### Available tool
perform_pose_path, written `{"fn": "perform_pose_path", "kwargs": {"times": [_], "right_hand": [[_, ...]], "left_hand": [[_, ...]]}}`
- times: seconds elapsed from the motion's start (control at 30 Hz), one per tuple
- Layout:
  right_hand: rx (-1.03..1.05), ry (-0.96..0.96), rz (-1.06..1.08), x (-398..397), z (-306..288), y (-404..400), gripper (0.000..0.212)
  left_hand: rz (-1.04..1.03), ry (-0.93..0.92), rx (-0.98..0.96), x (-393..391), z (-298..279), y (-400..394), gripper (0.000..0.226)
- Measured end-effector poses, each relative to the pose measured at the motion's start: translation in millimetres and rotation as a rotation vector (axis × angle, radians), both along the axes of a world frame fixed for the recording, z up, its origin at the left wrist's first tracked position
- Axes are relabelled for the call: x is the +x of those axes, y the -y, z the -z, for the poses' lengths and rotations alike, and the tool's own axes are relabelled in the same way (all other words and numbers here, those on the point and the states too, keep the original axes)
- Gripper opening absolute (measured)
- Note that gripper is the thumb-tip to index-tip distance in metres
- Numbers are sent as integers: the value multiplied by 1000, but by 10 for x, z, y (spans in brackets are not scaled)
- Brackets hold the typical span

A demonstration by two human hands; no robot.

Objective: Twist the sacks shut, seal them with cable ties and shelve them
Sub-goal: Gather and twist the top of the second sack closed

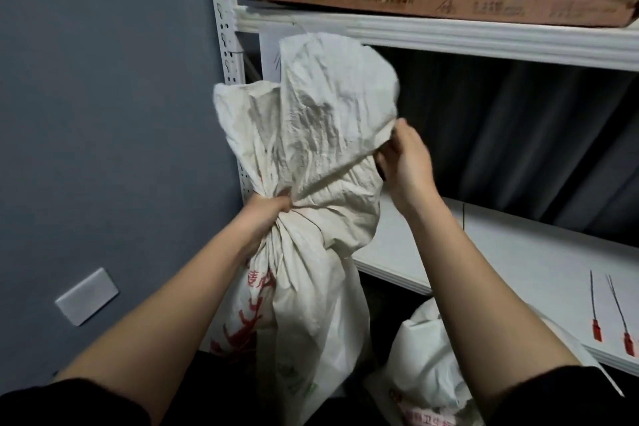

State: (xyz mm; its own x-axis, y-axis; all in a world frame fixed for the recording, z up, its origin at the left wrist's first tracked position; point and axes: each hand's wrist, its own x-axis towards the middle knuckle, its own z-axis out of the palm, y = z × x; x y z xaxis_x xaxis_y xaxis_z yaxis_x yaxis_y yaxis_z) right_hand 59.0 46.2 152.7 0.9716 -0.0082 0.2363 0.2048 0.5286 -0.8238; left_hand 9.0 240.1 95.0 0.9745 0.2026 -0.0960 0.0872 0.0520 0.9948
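A tall white woven sack (311,304) with red print stands in front of me, its neck bunched. My left hand (266,218) is clenched around the gathered neck. The loose top of the sack fans out above that grip, and my right hand (404,162) pinches its right edge. A second white sack (428,367) sits low at the right, partly hidden by my right forearm. Two cable ties with red heads (612,315) lie on the white shelf board (518,252) at the right.
A white metal shelving unit (449,34) fills the right side, its upright (224,28) against a grey wall. A flat brown cardboard box (432,5) lies on the upper shelf. Dark curtain folds hang behind the shelves. A white wall plate (86,296) is at lower left.
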Motion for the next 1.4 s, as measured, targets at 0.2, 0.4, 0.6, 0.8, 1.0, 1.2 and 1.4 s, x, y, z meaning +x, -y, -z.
{"fn": "perform_pose_path", "kwargs": {"times": [0.2,0.4,0.6,0.8,1.0,1.2,1.4], "right_hand": [[-565,102,334,-210,472,-219,24],[-1091,287,210,-325,651,-375,56],[-1333,213,73,-299,614,-508,96],[-1332,67,209,-210,603,-568,66],[-1332,99,301,-362,628,-706,59],[-614,-55,169,-515,738,-668,33],[-677,-249,-181,-339,662,-367,57]], "left_hand": [[-73,12,-124,32,-21,9,42],[-43,22,-283,125,38,36,41],[126,-20,-400,53,54,71,23],[445,-43,-314,-77,112,-72,37],[-13,150,-93,-6,166,165,40],[-70,71,-488,128,162,39,25],[45,-53,-442,84,135,-95,16]]}}
